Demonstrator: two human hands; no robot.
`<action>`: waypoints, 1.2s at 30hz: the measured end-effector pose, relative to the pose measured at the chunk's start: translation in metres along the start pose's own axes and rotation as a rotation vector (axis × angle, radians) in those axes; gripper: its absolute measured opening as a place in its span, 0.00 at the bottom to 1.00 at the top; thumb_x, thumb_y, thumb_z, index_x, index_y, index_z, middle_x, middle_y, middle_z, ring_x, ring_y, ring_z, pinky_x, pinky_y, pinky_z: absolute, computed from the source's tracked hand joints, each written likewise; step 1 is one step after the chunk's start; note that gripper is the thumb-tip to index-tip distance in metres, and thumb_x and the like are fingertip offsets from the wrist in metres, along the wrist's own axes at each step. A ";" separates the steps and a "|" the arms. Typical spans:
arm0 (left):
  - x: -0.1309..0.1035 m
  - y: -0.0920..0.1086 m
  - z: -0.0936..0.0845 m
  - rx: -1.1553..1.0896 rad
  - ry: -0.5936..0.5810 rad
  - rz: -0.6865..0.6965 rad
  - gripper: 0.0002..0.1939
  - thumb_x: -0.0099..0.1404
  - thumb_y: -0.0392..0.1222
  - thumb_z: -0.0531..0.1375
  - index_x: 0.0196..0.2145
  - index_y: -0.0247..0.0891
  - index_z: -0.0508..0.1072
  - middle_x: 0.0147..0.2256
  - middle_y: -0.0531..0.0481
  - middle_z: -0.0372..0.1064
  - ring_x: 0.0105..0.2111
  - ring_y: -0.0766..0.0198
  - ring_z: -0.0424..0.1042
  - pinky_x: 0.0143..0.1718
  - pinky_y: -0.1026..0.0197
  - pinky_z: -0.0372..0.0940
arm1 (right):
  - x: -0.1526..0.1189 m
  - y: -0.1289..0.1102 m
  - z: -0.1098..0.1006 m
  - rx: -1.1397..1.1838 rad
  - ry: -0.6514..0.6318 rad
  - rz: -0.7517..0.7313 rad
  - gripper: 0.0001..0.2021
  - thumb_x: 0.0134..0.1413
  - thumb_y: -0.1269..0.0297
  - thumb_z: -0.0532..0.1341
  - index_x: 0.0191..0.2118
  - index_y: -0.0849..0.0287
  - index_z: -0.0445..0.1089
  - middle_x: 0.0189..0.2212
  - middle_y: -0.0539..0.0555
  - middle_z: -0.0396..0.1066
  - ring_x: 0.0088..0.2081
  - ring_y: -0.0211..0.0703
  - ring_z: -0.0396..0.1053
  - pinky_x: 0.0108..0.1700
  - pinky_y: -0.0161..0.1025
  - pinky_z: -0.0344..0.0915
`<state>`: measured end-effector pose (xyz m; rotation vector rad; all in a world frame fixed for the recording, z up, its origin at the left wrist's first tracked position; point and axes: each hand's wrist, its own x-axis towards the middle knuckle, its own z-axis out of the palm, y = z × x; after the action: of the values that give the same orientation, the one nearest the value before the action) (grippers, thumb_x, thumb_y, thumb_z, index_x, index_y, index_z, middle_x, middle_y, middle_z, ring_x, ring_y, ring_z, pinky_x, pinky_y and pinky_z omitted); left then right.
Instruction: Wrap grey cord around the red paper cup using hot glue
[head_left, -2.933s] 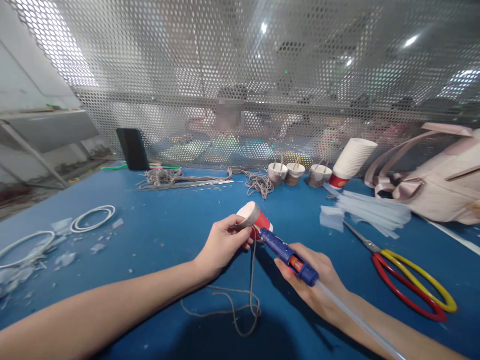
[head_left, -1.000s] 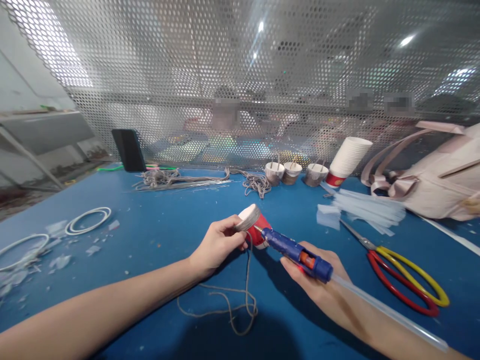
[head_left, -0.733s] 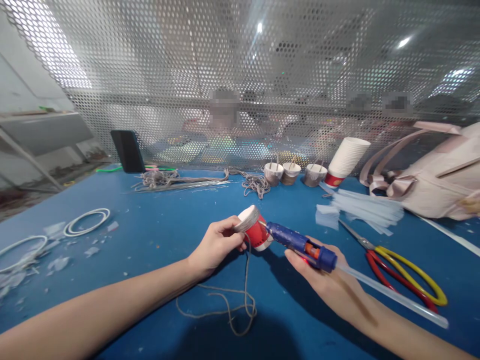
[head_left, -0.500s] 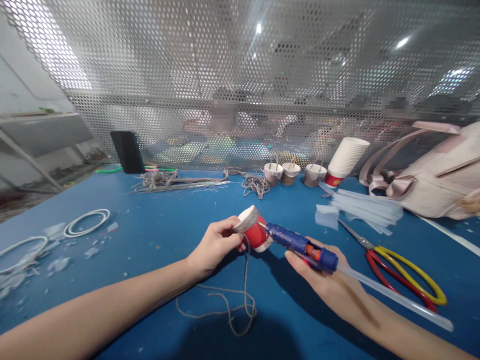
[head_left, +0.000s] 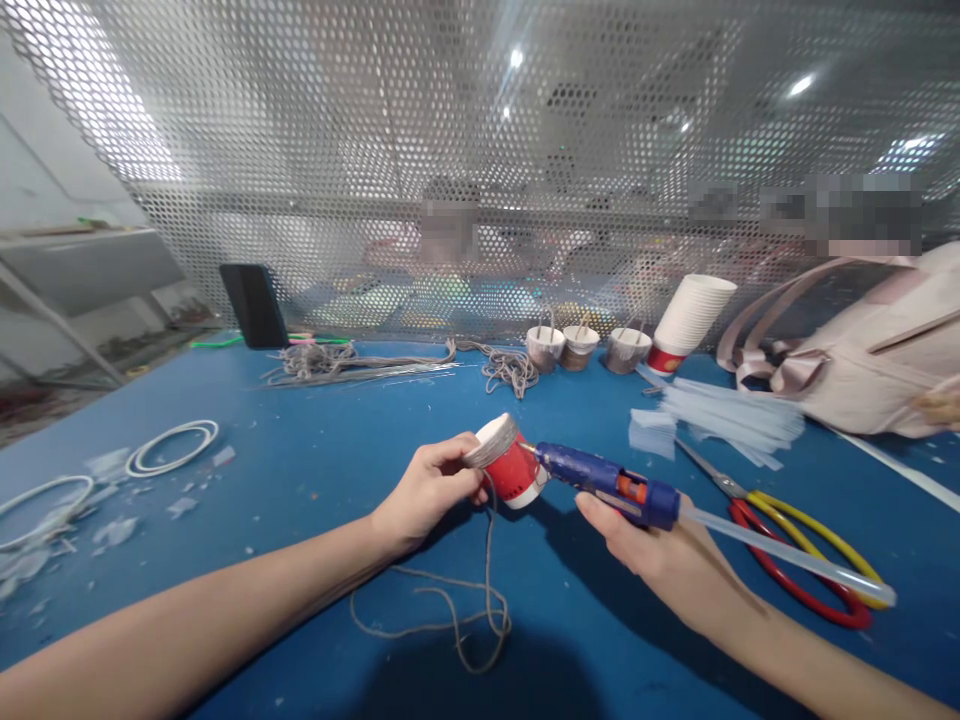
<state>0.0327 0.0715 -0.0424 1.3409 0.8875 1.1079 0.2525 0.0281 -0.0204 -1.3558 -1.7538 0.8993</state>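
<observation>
Tilted on its side above the table, a red and white paper cup is held by my left hand, fingers closed round its rim end. Grey cord is wound in a band about that end. A loose tail of the cord hangs down and curls on the table. My right hand is wrapped round a blue hot glue gun, whose nozzle points left at the cup's side, close to the cord band. A long clear glue stick sticks out of the gun's back.
Scissors with red and yellow handles lie right of my right hand, near a pile of translucent strips. Behind stand stacked paper cups, several cord-wrapped cups and cord bundles. White rings lie left; a pale bag sits right.
The glue gun in my right hand has shifted slightly right and levelled, its glue stick rising a little. My left hand and the cup have barely moved.
</observation>
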 end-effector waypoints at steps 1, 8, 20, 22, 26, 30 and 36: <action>0.000 0.000 0.000 0.004 -0.004 0.001 0.03 0.49 0.33 0.59 0.19 0.33 0.71 0.24 0.53 0.64 0.21 0.70 0.65 0.25 0.66 0.62 | 0.000 -0.001 0.000 0.014 -0.012 0.011 0.17 0.53 0.51 0.56 0.22 0.57 0.58 0.16 0.44 0.51 0.18 0.33 0.49 0.19 0.30 0.55; -0.001 0.001 -0.001 0.006 -0.021 0.002 0.03 0.49 0.33 0.59 0.19 0.33 0.71 0.25 0.53 0.64 0.21 0.70 0.64 0.25 0.65 0.62 | -0.001 0.004 -0.001 -0.005 -0.021 0.018 0.18 0.53 0.50 0.57 0.21 0.56 0.57 0.15 0.44 0.51 0.17 0.32 0.49 0.15 0.30 0.50; -0.001 0.002 0.000 0.015 -0.013 -0.001 0.04 0.49 0.35 0.60 0.19 0.33 0.71 0.24 0.52 0.64 0.21 0.70 0.64 0.25 0.65 0.61 | -0.001 0.009 -0.003 -0.064 -0.005 0.073 0.18 0.54 0.49 0.56 0.21 0.56 0.61 0.17 0.47 0.57 0.20 0.35 0.57 0.19 0.30 0.58; -0.001 0.002 0.000 0.013 -0.016 0.002 0.04 0.49 0.35 0.60 0.19 0.33 0.71 0.24 0.53 0.64 0.21 0.70 0.64 0.25 0.65 0.61 | -0.002 0.008 -0.002 -0.061 -0.018 0.059 0.18 0.54 0.50 0.56 0.21 0.56 0.60 0.16 0.46 0.55 0.19 0.34 0.55 0.19 0.30 0.57; -0.001 0.004 0.001 0.031 -0.018 0.000 0.03 0.49 0.33 0.60 0.20 0.34 0.72 0.25 0.53 0.64 0.21 0.71 0.64 0.25 0.65 0.60 | -0.006 0.004 0.001 -0.063 0.004 -0.056 0.15 0.52 0.53 0.58 0.21 0.56 0.59 0.17 0.46 0.57 0.19 0.35 0.56 0.20 0.31 0.59; -0.001 0.004 0.001 0.042 -0.015 0.004 0.03 0.49 0.34 0.60 0.20 0.34 0.71 0.25 0.53 0.64 0.21 0.71 0.64 0.25 0.65 0.60 | -0.006 -0.001 0.001 -0.046 -0.019 -0.083 0.15 0.52 0.54 0.58 0.21 0.55 0.57 0.17 0.46 0.56 0.19 0.35 0.55 0.20 0.32 0.59; -0.001 0.001 0.000 0.027 -0.034 0.021 0.04 0.51 0.33 0.60 0.20 0.33 0.71 0.25 0.53 0.64 0.21 0.71 0.64 0.25 0.65 0.60 | -0.002 0.001 -0.003 0.014 -0.024 0.052 0.17 0.52 0.51 0.57 0.22 0.56 0.58 0.17 0.45 0.54 0.19 0.34 0.52 0.21 0.32 0.56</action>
<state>0.0323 0.0710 -0.0417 1.3894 0.8683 1.0896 0.2555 0.0267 -0.0201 -1.3929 -1.7345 0.9584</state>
